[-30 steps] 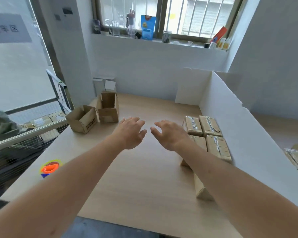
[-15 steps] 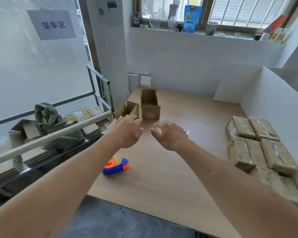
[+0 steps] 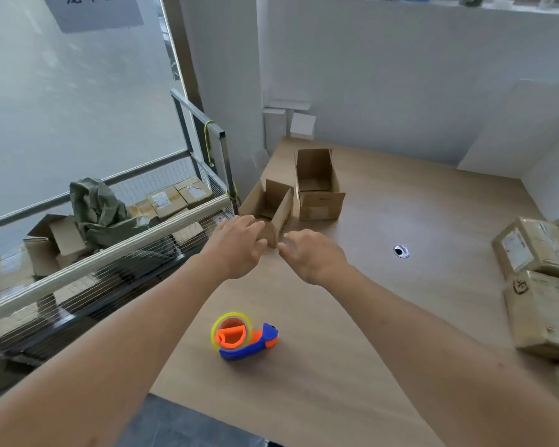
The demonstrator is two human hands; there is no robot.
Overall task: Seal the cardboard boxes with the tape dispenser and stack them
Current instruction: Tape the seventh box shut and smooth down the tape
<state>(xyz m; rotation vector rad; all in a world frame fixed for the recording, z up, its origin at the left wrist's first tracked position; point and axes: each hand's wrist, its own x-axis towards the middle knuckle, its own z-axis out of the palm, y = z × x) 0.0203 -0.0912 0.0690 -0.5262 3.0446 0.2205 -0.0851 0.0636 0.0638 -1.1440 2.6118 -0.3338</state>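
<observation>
Two open cardboard boxes stand at the table's far left: a nearer one (image 3: 279, 209) and a larger one (image 3: 318, 185) behind it. My left hand (image 3: 238, 245) reaches the near corner of the nearer box, fingers relaxed and touching its flap. My right hand (image 3: 310, 254) hovers just right of that corner, fingers spread, holding nothing. The blue and orange tape dispenser (image 3: 244, 337) with a yellow roll lies on the table between my forearms. Taped boxes (image 3: 539, 285) sit stacked at the right edge.
A wire cage cart (image 3: 110, 253) with parcels and a green cloth stands left of the wooden table (image 3: 400, 317). A cable hole (image 3: 401, 251) sits mid-table. White partition boards (image 3: 530, 124) close off the back right.
My view has swung left and down. Both hands have moved forward to the nearer open box, and the tape dispenser now lies between my arms.
</observation>
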